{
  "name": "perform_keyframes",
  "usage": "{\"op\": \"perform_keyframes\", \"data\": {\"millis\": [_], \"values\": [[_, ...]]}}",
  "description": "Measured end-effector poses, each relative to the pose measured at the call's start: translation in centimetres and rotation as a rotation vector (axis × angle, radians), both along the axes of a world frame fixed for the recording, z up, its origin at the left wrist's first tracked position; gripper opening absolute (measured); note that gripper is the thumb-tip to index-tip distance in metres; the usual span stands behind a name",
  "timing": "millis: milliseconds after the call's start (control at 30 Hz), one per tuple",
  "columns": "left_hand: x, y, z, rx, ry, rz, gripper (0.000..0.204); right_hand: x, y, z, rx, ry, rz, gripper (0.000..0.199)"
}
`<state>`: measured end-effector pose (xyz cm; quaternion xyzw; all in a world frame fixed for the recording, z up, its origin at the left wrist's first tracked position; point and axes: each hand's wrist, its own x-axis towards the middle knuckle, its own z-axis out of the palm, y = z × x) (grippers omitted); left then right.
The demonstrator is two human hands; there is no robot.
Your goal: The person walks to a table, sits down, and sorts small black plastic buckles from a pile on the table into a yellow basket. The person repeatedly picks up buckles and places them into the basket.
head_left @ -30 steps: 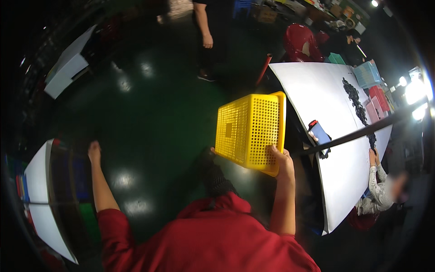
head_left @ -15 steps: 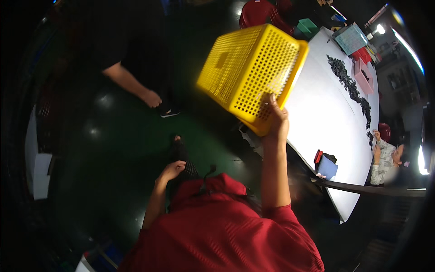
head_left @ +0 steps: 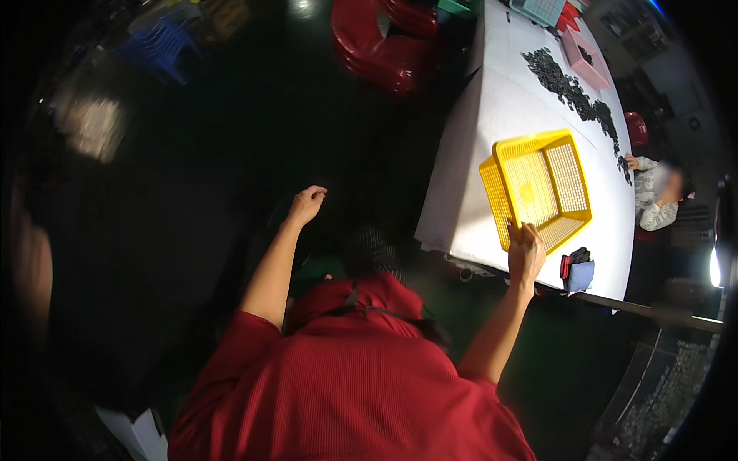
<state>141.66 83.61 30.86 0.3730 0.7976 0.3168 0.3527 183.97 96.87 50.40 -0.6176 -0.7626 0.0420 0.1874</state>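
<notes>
My right hand [head_left: 526, 253] grips the near rim of a yellow perforated plastic basket [head_left: 503, 192]. The basket is tilted over the white table [head_left: 492, 223], its opening turned up toward me, and its inside holds nothing that I can see. Whether its underside touches the tabletop, I cannot tell. Out to the left, over the dark floor, my left hand [head_left: 307, 204] has its fingers loosely curled with nothing visible in them.
A band of small black pieces [head_left: 569, 88] lies along the table beside a pink bin [head_left: 584, 61]. Near the table's close edge is a blue pouch [head_left: 580, 276]. Someone in a patterned sleeve [head_left: 657, 217] sits at the far side. Red chairs [head_left: 377, 54] and a blue stool [head_left: 165, 46] stand beyond.
The basket has swung right and over the table in my right hand, and its opening now faces me. My left hand has moved up and forward. The table appears closer.
</notes>
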Motion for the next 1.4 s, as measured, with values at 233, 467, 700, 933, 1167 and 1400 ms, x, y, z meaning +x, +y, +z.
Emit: {"op": "perform_keyframes", "data": {"millis": [233, 467, 700, 933, 1167, 1400], "values": [[-5.7, 14.9, -7.4, -0.195, -0.195, -0.277, 0.027, 0.0, 12.9, -6.7, -0.136, -0.130, -0.283, 0.029], [-11.7, 34.1, -9.7, -0.371, -0.466, -0.057, 0.039, 0.0, 25.4, -9.7, -0.492, -0.376, -0.400, 0.057], [-13.3, 50.6, -9.9, -0.199, -0.837, 0.627, 0.104, -2.0, 28.7, -8.8, -0.872, -0.264, -0.349, 0.064], [-15.7, 56.8, -20.4, -0.455, -0.656, 0.964, 0.066, 4.6, 29.7, -8.4, -1.082, -0.197, -0.535, 0.076], [-14.9, 52.2, -19.5, -0.345, -0.753, 1.081, 0.061, 1.2, 36.3, -3.8, -1.108, -0.084, -0.557, 0.078], [-12.2, 46.1, -16.0, -0.434, -0.791, 1.088, 0.038, 0.5, 40.4, -2.4, -1.063, -0.163, -0.528, 0.072]]}}
